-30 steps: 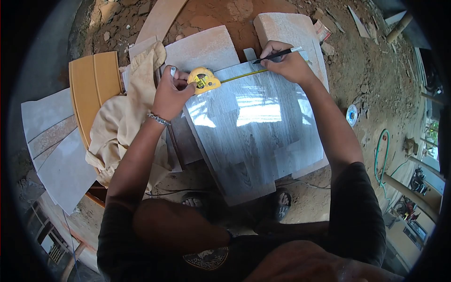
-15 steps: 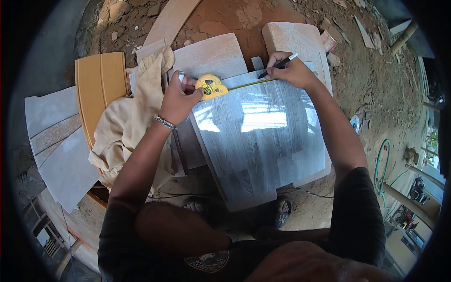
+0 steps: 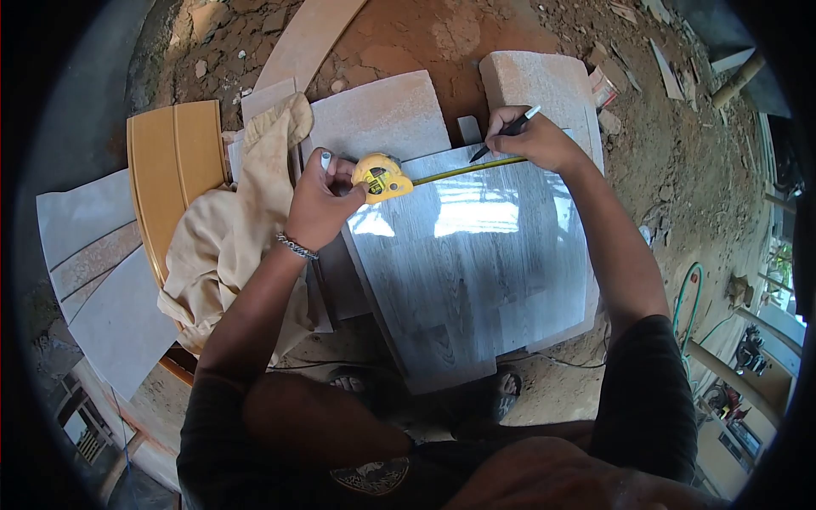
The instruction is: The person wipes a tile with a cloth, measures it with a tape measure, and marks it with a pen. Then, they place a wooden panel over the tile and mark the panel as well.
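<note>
My left hand [image 3: 321,202] grips a yellow tape measure [image 3: 381,177] at the far left corner of a glossy grey wood-grain tile [image 3: 463,276]. A small white piece [image 3: 325,161] shows at that hand's fingers. From the case, the yellow blade [image 3: 467,170] runs rightward across the tile near its far edge. My right hand [image 3: 540,143] is closed around a black marker [image 3: 516,126] with a white end, its tip pointing down at the tile's far edge. The blade's far end disappears under this hand.
Pale slabs [image 3: 382,110] lie beyond and under the tile. Left of it are a beige cloth [image 3: 221,246], an orange-brown panel [image 3: 178,161] and stacked tile pieces [image 3: 119,314]. A green hose [image 3: 684,306] lies on the dirt at right. My sandalled feet are below the tile.
The marker tip has lifted slightly and my right hand has shifted a little right along the blade. The whole view has tilted slightly; the left hand still holds the tape measure.
</note>
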The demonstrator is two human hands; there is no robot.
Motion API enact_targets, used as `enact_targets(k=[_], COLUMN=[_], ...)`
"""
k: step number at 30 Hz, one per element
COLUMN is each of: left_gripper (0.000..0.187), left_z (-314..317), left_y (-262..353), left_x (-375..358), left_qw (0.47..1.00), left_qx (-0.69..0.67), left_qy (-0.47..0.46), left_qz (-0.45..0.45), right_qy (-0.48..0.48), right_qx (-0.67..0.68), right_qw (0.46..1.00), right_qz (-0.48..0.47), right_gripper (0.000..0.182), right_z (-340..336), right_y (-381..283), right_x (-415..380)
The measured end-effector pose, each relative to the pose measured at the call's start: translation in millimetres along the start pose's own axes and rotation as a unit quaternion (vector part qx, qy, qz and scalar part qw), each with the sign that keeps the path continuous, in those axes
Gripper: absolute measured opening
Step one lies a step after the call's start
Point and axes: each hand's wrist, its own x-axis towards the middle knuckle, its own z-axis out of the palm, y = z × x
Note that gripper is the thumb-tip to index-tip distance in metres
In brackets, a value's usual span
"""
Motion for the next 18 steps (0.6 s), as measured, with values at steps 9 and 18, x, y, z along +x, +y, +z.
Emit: enact_targets(k=[9, 18], left_gripper=[0.039, 0.039], left_z=[3, 3], left_y=[9, 8], left_x=[-6, -7], left_qw=[1.000, 1.000], left_qx=[0.015, 0.013], left_qy=[-0.001, -0.002], left_qz=[-0.004, 0.027], right_qy=[0.002, 0.014], right_qx=[0.013, 0.018], right_qw=[1.000, 1.000], right_qz=[0.005, 0.001], right_gripper=[0.011, 0.013], right_z=[-2, -4], right_y=[4, 14], right_x=[1, 2])
